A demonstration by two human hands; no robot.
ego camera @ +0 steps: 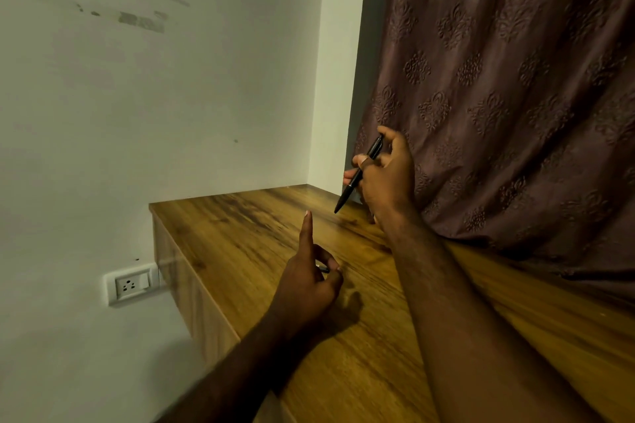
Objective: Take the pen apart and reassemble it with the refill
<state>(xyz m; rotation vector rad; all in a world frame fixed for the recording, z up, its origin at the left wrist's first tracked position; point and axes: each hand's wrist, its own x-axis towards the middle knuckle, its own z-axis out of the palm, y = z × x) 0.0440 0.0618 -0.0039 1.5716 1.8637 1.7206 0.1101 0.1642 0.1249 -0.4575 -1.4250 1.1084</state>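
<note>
In the lower centre of the frame, the left hand (305, 288) is above the bench (240, 251). Its index finger points straight away and the other fingers (331, 263) curl against the thumb. It cannot be determined whether they pinch a small dark part. Up and to the right, the pen (359, 175) is clear of the bench and appears assembled. Its long axis tilts steeply, tip at lower left. The right hand (388, 178) grips the mid-barrel. The tip end faces the left hand, which is probably the one to take it.

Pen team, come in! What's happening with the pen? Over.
Right hand grips pen, raised above table. Left hand pinches small piece, unclear what. Nothing blocking.
</note>
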